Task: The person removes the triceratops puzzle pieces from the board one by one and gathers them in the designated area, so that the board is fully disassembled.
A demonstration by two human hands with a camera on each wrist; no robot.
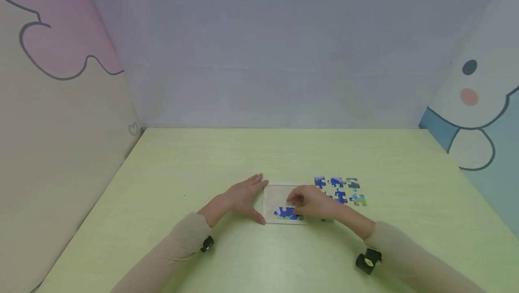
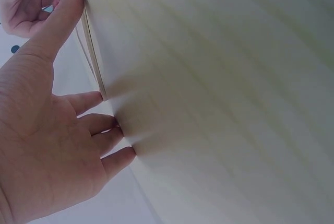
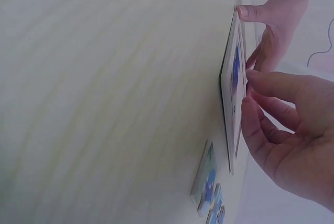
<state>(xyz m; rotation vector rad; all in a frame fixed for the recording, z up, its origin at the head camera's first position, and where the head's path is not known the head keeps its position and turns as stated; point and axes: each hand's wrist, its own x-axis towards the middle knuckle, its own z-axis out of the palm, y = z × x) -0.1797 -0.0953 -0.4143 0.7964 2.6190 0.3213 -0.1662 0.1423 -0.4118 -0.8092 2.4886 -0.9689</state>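
A shallow square puzzle tray with a pale rim lies on the table in the head view. Blue jigsaw pieces sit along its near edge, the rightmost partly covered by fingers. My left hand is spread along the tray's left side, thumb at the near corner and fingertips at the far one. Over the tray, my right hand has its fingers bent and brought together, tips close to the pieces. In the right wrist view, thumb and fingertips meet low at the tray; I cannot tell whether they pinch a piece.
Several loose jigsaw pieces lie to the right of the tray, some partly behind my right hand and wrist. The pale green table meets a plain back wall, with cartoon-printed panels at the sides.
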